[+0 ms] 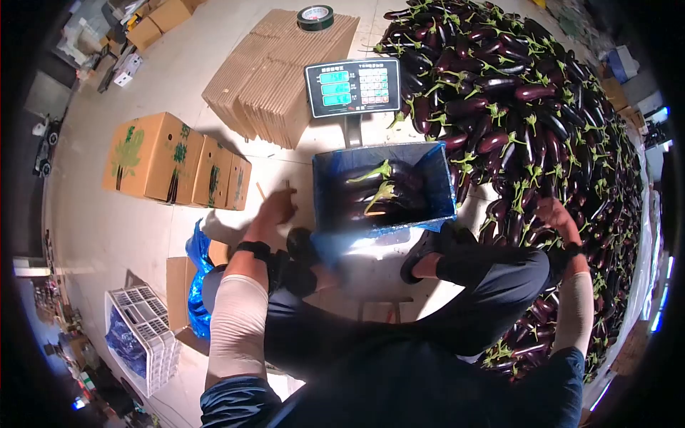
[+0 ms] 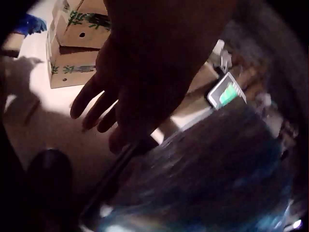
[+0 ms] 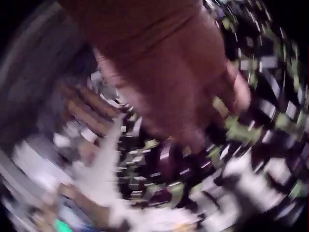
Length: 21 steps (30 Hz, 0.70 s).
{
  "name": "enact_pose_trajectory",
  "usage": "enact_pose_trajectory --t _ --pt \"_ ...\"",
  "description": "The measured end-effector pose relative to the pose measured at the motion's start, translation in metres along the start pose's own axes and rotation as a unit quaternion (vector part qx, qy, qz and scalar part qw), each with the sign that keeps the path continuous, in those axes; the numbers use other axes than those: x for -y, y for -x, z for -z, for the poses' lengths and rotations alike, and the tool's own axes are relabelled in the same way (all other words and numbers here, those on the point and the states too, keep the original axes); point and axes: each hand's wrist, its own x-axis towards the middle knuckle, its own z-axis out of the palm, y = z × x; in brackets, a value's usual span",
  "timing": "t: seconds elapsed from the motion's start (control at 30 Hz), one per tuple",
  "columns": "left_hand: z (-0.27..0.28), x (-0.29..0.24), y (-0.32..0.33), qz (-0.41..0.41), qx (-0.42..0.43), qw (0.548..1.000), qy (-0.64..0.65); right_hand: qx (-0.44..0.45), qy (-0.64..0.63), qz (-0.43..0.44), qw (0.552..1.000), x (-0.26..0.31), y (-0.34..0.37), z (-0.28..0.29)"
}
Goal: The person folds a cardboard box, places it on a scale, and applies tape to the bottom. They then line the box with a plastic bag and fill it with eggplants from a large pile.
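Observation:
Several dark eggplants (image 1: pixel 399 187) lie in a blue-lined bin (image 1: pixel 442 171) below the lit scale display (image 1: pixel 353 87). Left of that bin is the left hand (image 1: pixel 277 207); in the left wrist view the left hand (image 2: pixel 140 92) has its fingers extended and apart, holding nothing, close to the bin's side (image 2: pixel 193 179). The right hand (image 1: pixel 560 220) is over the near part of the big eggplant pile (image 1: pixel 528 93). In the blurred right wrist view, the right hand (image 3: pixel 178 82) reaches down with bent fingers over eggplants; whether it grips one is unclear.
Flattened cardboard (image 1: pixel 275 71) with a tape roll (image 1: pixel 315 18) on top lies beyond the bin. Printed cartons (image 1: pixel 168 160) stand at the left, and a white crate (image 1: pixel 146 335) is at lower left. The person's shoes and knees are close to the bin's near side.

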Motion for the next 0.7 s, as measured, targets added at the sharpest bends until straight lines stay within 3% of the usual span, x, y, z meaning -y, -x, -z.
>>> enact_pose_trajectory --t 0.03,0.07,0.1,0.13,0.17,0.23,0.27,0.3,0.33,0.37,0.43,0.47,0.5,0.53,0.57,0.63,0.67,0.7 --pt "-0.019 0.009 0.003 -0.018 0.053 0.997 -0.06 0.06 0.072 0.08 0.992 -0.027 -0.024 0.043" --pt "-0.034 0.011 0.008 -0.016 0.053 0.997 -0.058 0.063 0.075 0.08 0.992 -0.003 0.011 0.035" --pt "-0.05 0.007 0.013 -0.019 0.117 0.99 -0.08 0.021 0.427 0.016 0.904 0.095 -0.01 -0.062" --pt "-0.063 0.003 0.02 -0.022 0.181 0.978 -0.101 -0.011 0.425 0.065 0.903 0.088 -0.027 -0.076" --pt "-0.072 0.002 0.027 -0.018 0.181 0.978 -0.098 -0.044 0.422 0.114 0.898 0.077 -0.046 -0.09" --pt "-0.086 -0.002 0.039 -0.016 0.202 0.974 0.103 -0.061 0.413 0.055 0.907 0.092 -0.066 -0.172" --pt "-0.094 -0.008 0.044 -0.012 0.2 0.974 0.104 -0.054 0.336 0.089 0.936 0.081 -0.076 -0.208" --pt "-0.103 -0.017 0.049 -0.035 0.174 0.982 0.065 -0.019 0.39 0.127 0.912 0.02 -0.121 -0.211" --pt "-0.108 -0.022 0.051 -0.057 0.146 0.987 0.027 -0.028 0.484 0.03 0.874 0.033 -0.116 -0.254" --pt "-0.111 -0.025 0.051 -0.05 0.142 0.988 0.03 0.09 0.304 0.069 0.946 0.0 -0.127 -0.269" --pt "-0.116 -0.028 0.047 -0.023 0.15 0.987 -0.047 0.049 0.361 0.033 0.931 -0.034 -0.129 -0.313" --pt "-0.121 -0.025 0.044 -0.016 0.147 0.988 -0.039 0.033 0.334 0.091 0.938 -0.043 -0.129 -0.33" --pt "-0.129 -0.018 0.039 -0.062 0.108 0.991 -0.053 0.018 0.304 0.147 0.941 -0.047 -0.128 -0.342" --pt "-0.139 -0.009 0.032 -0.109 0.068 0.989 -0.069 0.026 0.308 0.15 0.939 -0.048 -0.126 -0.351" --pt "-0.183 0.025 0.025 -0.104 0.065 0.99 -0.066 -0.01 0.28 0.147 0.949 -0.046 -0.125 -0.359" --pt "-0.232 0.057 -0.04 -0.122 -0.068 0.974 0.181 -0.045 0.252 0.145 0.956 -0.034 -0.123 -0.362" --pt "-0.243 0.069 -0.053 -0.122 -0.072 0.973 0.182 -0.049 0.184 0.125 0.974 -0.023 -0.122 -0.358" --pt "-0.252 0.078 -0.065 -0.249 -0.145 0.942 0.172 -0.053 0.116 0.105 0.986 -0.015 -0.121 -0.353"
